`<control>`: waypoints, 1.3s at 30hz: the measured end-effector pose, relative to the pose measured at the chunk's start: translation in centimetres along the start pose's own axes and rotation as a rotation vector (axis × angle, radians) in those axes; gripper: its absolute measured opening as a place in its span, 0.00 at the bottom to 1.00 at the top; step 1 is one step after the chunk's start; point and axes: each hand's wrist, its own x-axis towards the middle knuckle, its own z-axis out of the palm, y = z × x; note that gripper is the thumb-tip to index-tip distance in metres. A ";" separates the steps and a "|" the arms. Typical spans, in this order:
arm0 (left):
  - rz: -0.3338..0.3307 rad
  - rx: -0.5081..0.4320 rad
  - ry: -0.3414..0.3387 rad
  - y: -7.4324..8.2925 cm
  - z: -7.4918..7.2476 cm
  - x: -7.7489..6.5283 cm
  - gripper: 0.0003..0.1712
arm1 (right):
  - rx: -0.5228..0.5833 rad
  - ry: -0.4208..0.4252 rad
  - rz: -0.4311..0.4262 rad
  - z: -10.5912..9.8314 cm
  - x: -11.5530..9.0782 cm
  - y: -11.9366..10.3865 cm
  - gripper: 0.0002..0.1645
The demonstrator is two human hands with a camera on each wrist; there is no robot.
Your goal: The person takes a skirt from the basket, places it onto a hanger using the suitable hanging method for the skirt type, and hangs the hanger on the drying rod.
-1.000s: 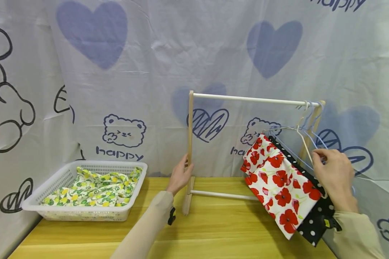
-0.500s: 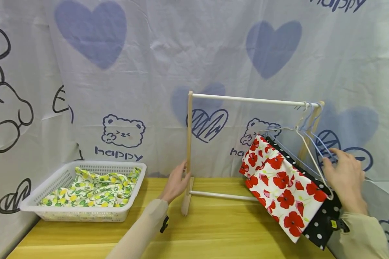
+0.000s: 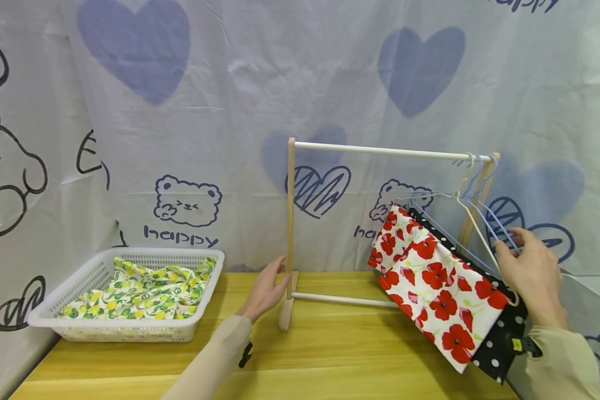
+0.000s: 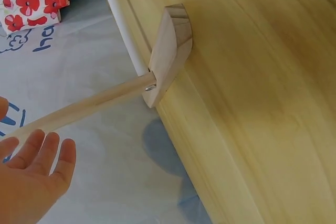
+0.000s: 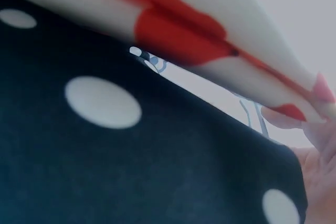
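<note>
In the head view my left hand (image 3: 266, 289) is beside the wooden left post (image 3: 290, 211) of a small clothes rack, its fingers relaxed; the left wrist view shows those fingers spread close to the post (image 4: 89, 103). At the right end, my right hand (image 3: 535, 278) pinches the arm of a blue hanger (image 3: 491, 215) between thumb and fingers. In front hangs a white hanger (image 3: 475, 222) with a white cloth printed with red poppies (image 3: 437, 289). Behind it is a black polka-dot cloth (image 3: 497, 347), which fills much of the right wrist view.
A white plastic basket (image 3: 130, 330) on the wooden table (image 3: 330, 355) holds a crumpled lemon-print cloth (image 3: 145, 294). The rack's white top rail (image 3: 380, 150) carries the hangers bunched at its right end. A patterned sheet (image 3: 240, 83) hangs behind.
My right hand has let go of the white hanger and moved right to the blue one. The poppy cloth swung slightly right. My left hand slid a little down and left along the post.
</note>
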 end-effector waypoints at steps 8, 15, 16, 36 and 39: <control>-0.038 0.129 -0.041 0.1 -1.8 -0.6 0.26 | 0.018 0.224 -0.120 0.5 -1.1 -1.5 0.22; -0.112 0.261 -0.087 0.0 -5.5 -0.7 0.19 | 0.052 0.305 -0.298 0.7 -2.2 -3.5 0.16; -0.115 0.278 -0.098 0.1 -6.1 -0.8 0.18 | 0.050 0.297 -0.320 0.8 -2.5 -3.9 0.15; -0.029 0.440 -0.194 -1.9 -12.3 -4.9 0.07 | 0.024 0.071 -0.570 7.6 -5.8 -7.7 0.07; -0.025 0.453 -0.170 -2.2 -12.5 -5.6 0.08 | 0.012 0.007 -0.563 8.6 -6.2 -7.7 0.07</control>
